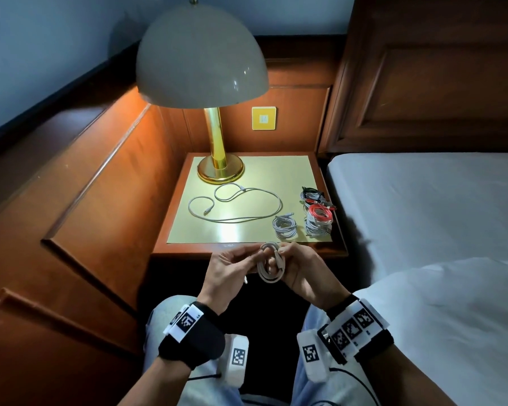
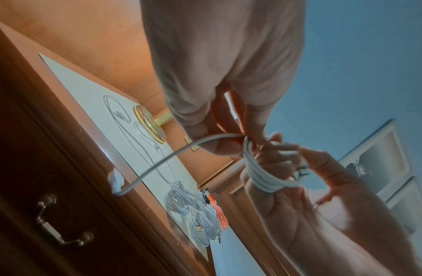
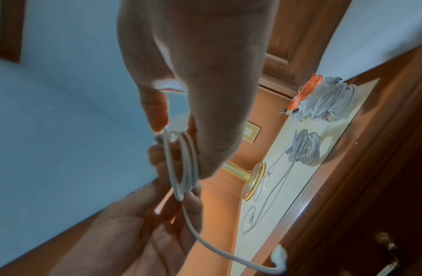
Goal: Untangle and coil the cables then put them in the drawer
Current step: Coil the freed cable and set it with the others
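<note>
lamp (image 1: 201, 57) top cut off by the frame, drawer handle (image 3: 387, 257) partly cropped, wall plate (image 1: 264, 118) markings unreadable

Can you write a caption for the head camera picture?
Both hands wind a white cable into a coil beside the nightstand.

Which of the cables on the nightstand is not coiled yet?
The long white cable lying loose in open loops just in front of the lamp base. The others sit as tight bundles along the nightstand's right edge, such as the white coil.

1. Nightstand (image 1: 170, 230): varnished wood, glossy; top inlay smooth, reflective.
2. Lamp base (image 1: 220, 171): polished brass-look metal.
3. White cable (image 1: 269, 271): smooth matt sheath.
4. Bed sheet (image 1: 437, 200): matt cloth.
</note>
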{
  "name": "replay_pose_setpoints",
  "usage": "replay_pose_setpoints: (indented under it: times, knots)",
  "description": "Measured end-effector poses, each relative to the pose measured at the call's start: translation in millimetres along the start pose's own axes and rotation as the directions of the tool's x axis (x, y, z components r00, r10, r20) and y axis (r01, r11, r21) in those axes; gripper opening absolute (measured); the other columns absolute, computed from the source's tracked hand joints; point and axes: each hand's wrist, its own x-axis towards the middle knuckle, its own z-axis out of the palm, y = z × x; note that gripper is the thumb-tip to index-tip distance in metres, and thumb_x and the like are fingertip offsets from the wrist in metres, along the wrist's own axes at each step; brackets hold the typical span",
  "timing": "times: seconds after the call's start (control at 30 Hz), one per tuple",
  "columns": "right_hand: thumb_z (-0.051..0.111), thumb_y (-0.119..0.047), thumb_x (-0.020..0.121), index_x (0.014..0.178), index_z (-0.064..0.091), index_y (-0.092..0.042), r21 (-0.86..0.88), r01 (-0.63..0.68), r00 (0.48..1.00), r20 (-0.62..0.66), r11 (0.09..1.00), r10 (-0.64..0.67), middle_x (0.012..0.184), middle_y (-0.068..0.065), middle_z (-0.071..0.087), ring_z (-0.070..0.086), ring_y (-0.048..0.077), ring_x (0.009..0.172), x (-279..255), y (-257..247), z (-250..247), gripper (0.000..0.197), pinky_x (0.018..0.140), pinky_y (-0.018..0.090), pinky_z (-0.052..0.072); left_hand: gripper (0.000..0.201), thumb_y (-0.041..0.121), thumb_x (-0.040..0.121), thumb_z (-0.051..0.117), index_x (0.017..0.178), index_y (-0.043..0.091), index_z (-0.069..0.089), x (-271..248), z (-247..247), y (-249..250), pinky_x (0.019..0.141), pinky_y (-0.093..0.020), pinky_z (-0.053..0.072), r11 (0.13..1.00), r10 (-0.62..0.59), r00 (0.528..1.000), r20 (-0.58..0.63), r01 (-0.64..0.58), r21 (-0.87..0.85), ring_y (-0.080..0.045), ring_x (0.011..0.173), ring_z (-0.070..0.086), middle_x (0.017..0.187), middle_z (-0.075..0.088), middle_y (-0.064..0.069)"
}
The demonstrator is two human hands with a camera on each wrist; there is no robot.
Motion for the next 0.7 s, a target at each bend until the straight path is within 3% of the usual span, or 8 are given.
replay_pose_setpoints:
  times: [0.1, 0.17, 0.27, 0.33, 0.5, 0.63, 0.7]
  knots:
    - [0.047, -0.001, 0.097, 0.106, 0.061, 0.01, -0.136, 0.086, 0.992, -0.08, 0.987, -0.098, 0.09, 0.018, 0.063, 0.063, 0.02, 0.077, -3.0, 7.0, -1.6, 0.02, 0.073, 0.027, 0.056, 0.02, 0.005, 0.086, 0.075, 0.105, 0.001, 0.077, -0.9, -4.3, -4.1, 0.099, -0.048, 0.054, 0.997, 0.037, 0.999, -0.025, -0.035, 0.071, -0.034, 0.104, 0.072, 0.104, 0.077, -0.014]
    - [0.055, -0.007, 0.098, 0.112, 0.062, 0.002, -0.27, 0.127, 0.974, -0.149, 0.954, -0.171, 0.095, 0.016, 0.071, 0.068, 0.022, 0.084, -4.7, 10.5, -3.8, 0.018, 0.079, 0.031, 0.057, 0.017, 0.005, 0.087, 0.075, 0.103, 0.005, 0.078, -1.1, -7.3, -5.7, 0.099, -0.052, 0.054, 0.995, 0.029, 0.998, -0.063, -0.023, 0.093, -0.033, 0.102, 0.073, 0.103, 0.077, -0.012]
    - [0.071, -0.024, 0.093, 0.117, 0.065, -0.018, -0.57, 0.163, 0.942, -0.153, 0.806, -0.298, 0.104, 0.011, 0.074, 0.073, 0.026, 0.094, -4.9, 11.8, -7.7, 0.026, 0.088, 0.038, 0.059, 0.015, 0.006, 0.087, 0.075, 0.101, 0.008, 0.08, -1.7, -9.7, -8.6, 0.098, -0.053, 0.054, 0.989, 0.05, 0.995, -0.091, -0.037, 0.14, -0.033, 0.1, 0.074, 0.101, 0.078, -0.011]
    - [0.075, -0.026, 0.091, 0.11, 0.068, -0.019, -0.695, 0.196, 0.923, -0.106, 0.692, -0.369, 0.101, 0.008, 0.075, 0.074, 0.024, 0.093, -5.1, 12.7, -5.0, 0.021, 0.086, 0.036, 0.059, 0.014, 0.008, 0.087, 0.075, 0.101, 0.008, 0.08, -3.3, -9.9, -7.9, 0.096, -0.053, 0.055, 0.987, 0.058, 0.994, -0.089, -0.043, 0.158, -0.032, 0.098, 0.074, 0.1, 0.078, -0.011]
    - [0.069, -0.016, 0.095, 0.096, 0.073, -0.013, -0.788, 0.22, 0.892, -0.076, 0.575, -0.445, 0.084, -0.001, 0.077, 0.073, 0.014, 0.078, -5.0, 7.5, 1.7, 0.006, 0.073, 0.023, 0.056, 0.02, 0.013, 0.091, 0.071, 0.11, 0.006, 0.077, -3.1, -15.8, -5.3, 0.092, -0.048, 0.057, 0.986, -0.021, 1.0, 0.0, 0.021, 0.163, -0.035, 0.101, 0.072, 0.106, 0.076, -0.015]
    - [0.066, -0.013, 0.096, 0.092, 0.073, -0.01, -0.813, 0.205, 0.898, -0.066, 0.545, -0.436, 0.079, 0.005, 0.076, 0.072, 0.018, 0.072, 0.8, 1.8, 4.4, 0.008, 0.07, 0.028, 0.059, 0.028, 0.023, 0.087, 0.072, 0.105, 0.003, 0.078, -1.6, -17.5, 1.2, 0.081, -0.036, 0.06, 0.985, -0.118, 0.993, 0.019, 0.115, 0.126, -0.029, 0.088, 0.07, 0.1, 0.075, -0.023]
    - [0.064, -0.013, 0.097, 0.09, 0.073, -0.009, -0.801, 0.205, 0.902, -0.069, 0.563, -0.426, 0.079, 0.005, 0.075, 0.07, 0.016, 0.069, 1.0, 0.7, 5.7, 0.012, 0.069, 0.028, 0.057, 0.024, 0.021, 0.089, 0.072, 0.104, 0.004, 0.078, -0.4, -17.8, 1.5, 0.084, -0.038, 0.058, 0.984, -0.113, 0.993, 0.019, 0.109, 0.143, -0.029, 0.089, 0.071, 0.101, 0.075, -0.023]
